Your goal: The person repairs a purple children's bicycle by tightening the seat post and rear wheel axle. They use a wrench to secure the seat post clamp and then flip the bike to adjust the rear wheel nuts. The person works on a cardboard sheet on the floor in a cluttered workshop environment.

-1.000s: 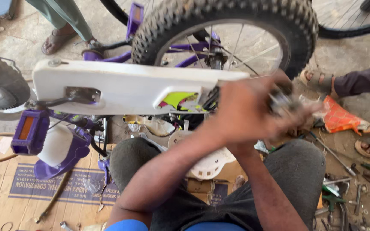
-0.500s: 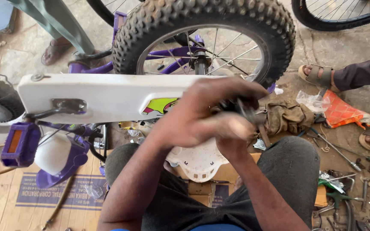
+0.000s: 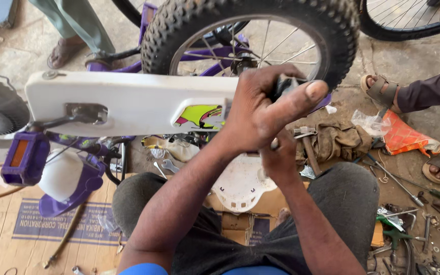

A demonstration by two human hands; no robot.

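A small purple bicycle lies upside down in front of me, its knobby rear wheel [image 3: 189, 25] up and a long white chain guard [image 3: 128, 102] across the middle. My left hand [image 3: 260, 112] is closed around a black part [image 3: 284, 84] at the guard's right end, beside the tyre, thumb stretched right. My right hand [image 3: 281, 160] sits just beneath it, fingers curled and mostly hidden by the left wrist. A bit of metal shows at its fingers; what it holds is unclear. A purple pedal [image 3: 24, 158] hangs at the left.
Flattened cardboard [image 3: 6, 239] lies under my knees, with a white plastic cover [image 3: 240, 186] and small spanners [image 3: 166, 165]. To the right are a brown rag [image 3: 337, 142], an orange bag [image 3: 406, 137] and scattered tools [image 3: 398, 224]. Other people's sandalled feet [image 3: 383, 91] [image 3: 64, 51] stand nearby.
Both hands have shifted left and up, from right of the chain guard to its end at the tyre. The left hand now wraps the black part.
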